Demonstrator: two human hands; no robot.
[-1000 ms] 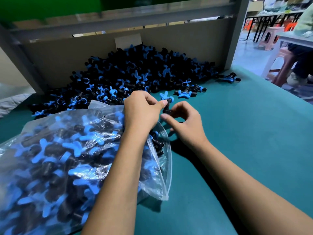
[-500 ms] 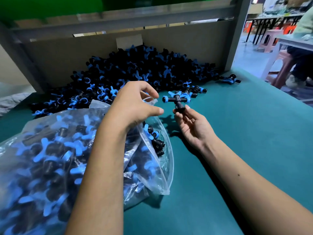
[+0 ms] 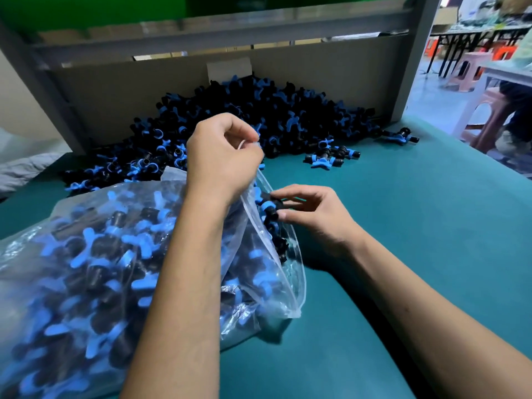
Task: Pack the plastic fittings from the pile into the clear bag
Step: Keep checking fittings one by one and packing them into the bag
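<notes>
Left hand (image 3: pixel 223 156) raised above the bag mouth, fingers curled, pinching the upper lip of the clear bag (image 3: pixel 95 254) and lifting it so the opening gapes toward the right. Right hand (image 3: pixel 313 214) low, just right of the opening, fingertips pinching a black-and-blue fitting (image 3: pixel 270 207) right at the mouth; the fitting looks partly past the lifted film, though how far inside cannot be told. Key relation: bag interior lies left of the right hand, so the fitting needs to travel leftward under the lifted lip; its long axis appears roughly in line with that entry direction, but blur makes this uncertain. Right hand is the nearer one to both the mouth and the loose stock. The bag lies on its side on the teal surface (image 3: pixel 417 240), already well filled, its left end cut off by the frame edge. The pile (image 3: pixel 259 119) sits beyond both hands against the back panel (image 3: pixel 129 90), a few strays (image 3: pixel 331 158) to the right. Left forearm hides the bag's middle; lower lip hard to make out.
</notes>
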